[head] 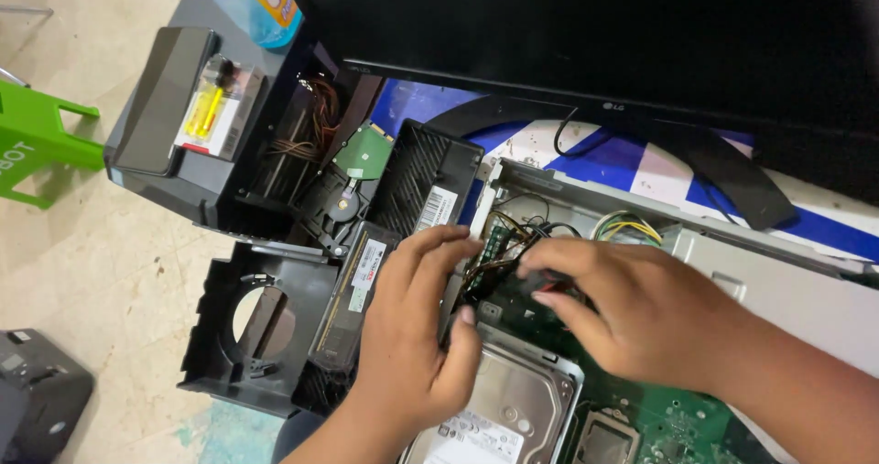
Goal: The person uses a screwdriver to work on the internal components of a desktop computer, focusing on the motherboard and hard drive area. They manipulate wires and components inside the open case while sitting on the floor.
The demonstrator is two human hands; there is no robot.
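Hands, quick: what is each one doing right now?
Left hand: curled around the edge of a dark part; grip unclear.
Right hand: fingers pinched on a small red and black connector.

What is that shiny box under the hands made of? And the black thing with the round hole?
The hard drive looks like metal: silvery grey with a dull shine. The black fan shroud looks like moulded plastic: matte, with thin ribs and clips.

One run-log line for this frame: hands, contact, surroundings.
left hand: gripping dark drive-cage edge | right hand: pinching red-and-black cable connector | below: silver metal hard drive | case: open grey desktop chassis
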